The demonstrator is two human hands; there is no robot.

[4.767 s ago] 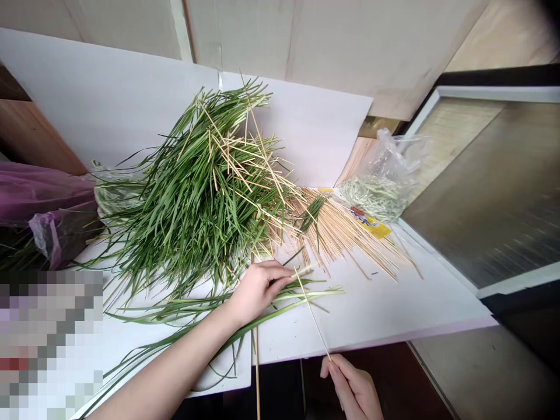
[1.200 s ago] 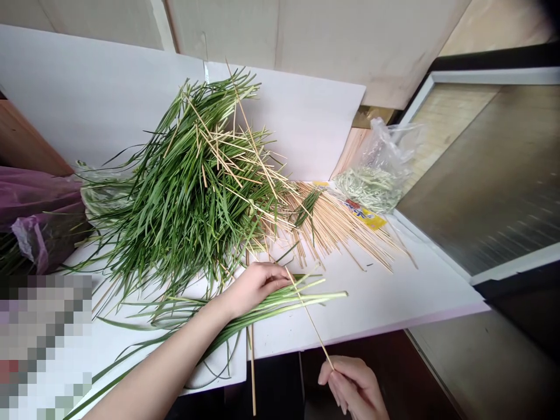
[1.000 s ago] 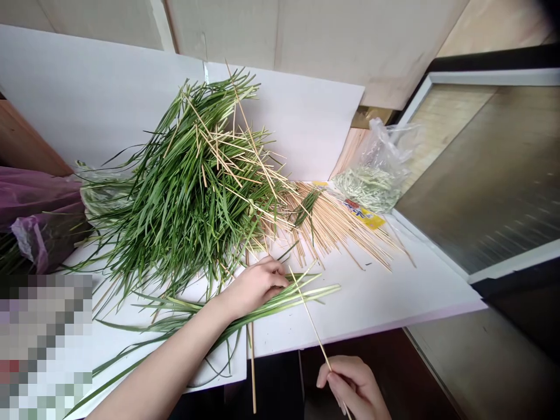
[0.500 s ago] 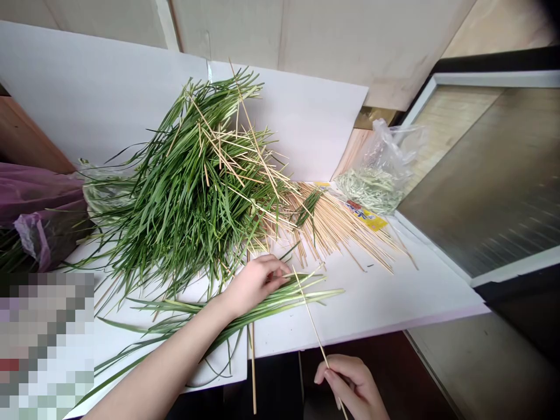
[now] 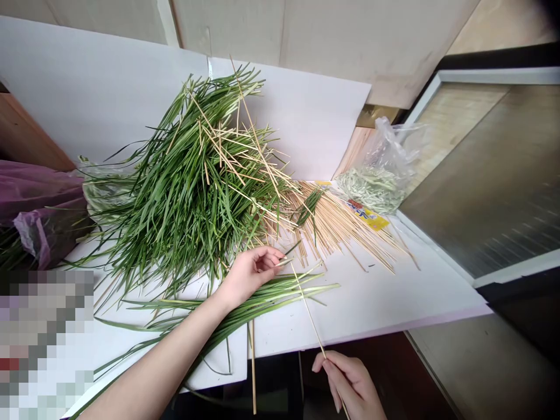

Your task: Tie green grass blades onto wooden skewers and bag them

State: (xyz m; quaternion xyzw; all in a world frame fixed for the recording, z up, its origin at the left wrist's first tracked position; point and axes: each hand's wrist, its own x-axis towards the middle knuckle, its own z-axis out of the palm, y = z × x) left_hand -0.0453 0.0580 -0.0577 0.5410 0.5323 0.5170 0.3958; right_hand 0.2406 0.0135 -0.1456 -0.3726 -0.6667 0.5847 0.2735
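Note:
My left hand (image 5: 254, 273) is closed, with thumb and fingertips pinching the pale end of a Chinese chive (image 5: 285, 262). That end lies close by the tip of a thin bamboo skewer (image 5: 311, 322); whether they touch I cannot tell. The skewer slants up and left from my right hand (image 5: 352, 382), which grips its lower part below the table edge. Under my left wrist, a loose row of chives (image 5: 262, 299) lies across the white tabletop, pale ends to the right. My left forearm covers part of their leaves.
A large heap of chives (image 5: 188, 192), skewers on top, stands behind my left hand. Many skewers (image 5: 345, 227) fan out to its right. A clear plastic bag (image 5: 376, 181) of pale green pieces stands at the back right, purple bags (image 5: 44, 204) at left. One skewer (image 5: 253, 373) overhangs the front edge.
My left hand has risen slightly off the row of chives, with a chive end now showing between its fingertips. My right hand and its skewer have barely moved.

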